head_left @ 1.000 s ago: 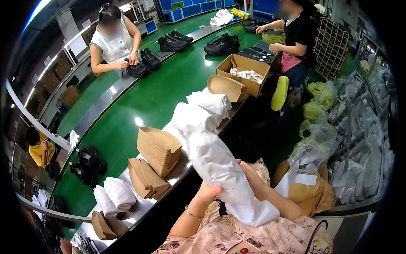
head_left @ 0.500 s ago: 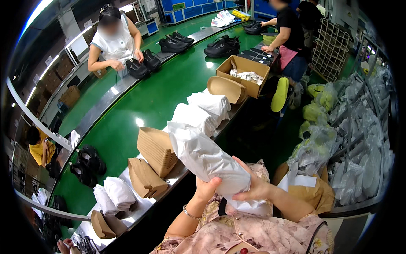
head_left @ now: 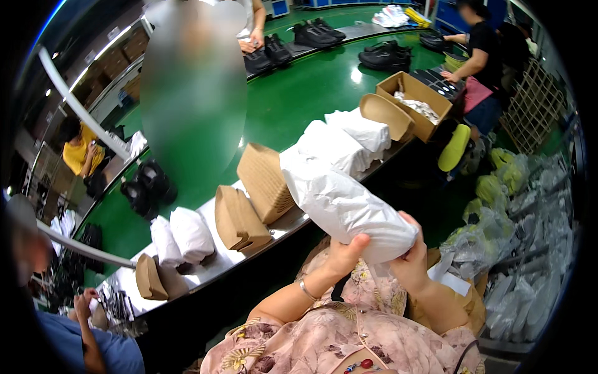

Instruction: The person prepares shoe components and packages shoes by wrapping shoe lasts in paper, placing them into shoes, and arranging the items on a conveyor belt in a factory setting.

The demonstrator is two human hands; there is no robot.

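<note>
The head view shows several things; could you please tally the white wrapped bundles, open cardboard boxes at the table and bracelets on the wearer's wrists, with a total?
White wrapped bundles: 5 (1 held by the left hand and right hand, 4 set down)
Open cardboard box: 1
Bracelet: 1
Total: 7

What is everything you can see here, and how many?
Wrapped bundle: one, white, centre
Other bundles: at least four, white, along the bench
Cardboard pieces: several, brown, along the bench
Box: one, brown, far end
Tabletop: one, green, middle
Shoes: many, mostly black, on and around the tabletop
Bags: many, mostly clear, right
Rack: one, tan-grey, upper right
Co-workers: at least four; black, yellow, blue, pale clothes; around the tabletop
Bracelet: one, silvery, left wrist
Left hand: one, bare, holding wrapped bundle
Right hand: one, bare, holding wrapped bundle
</note>
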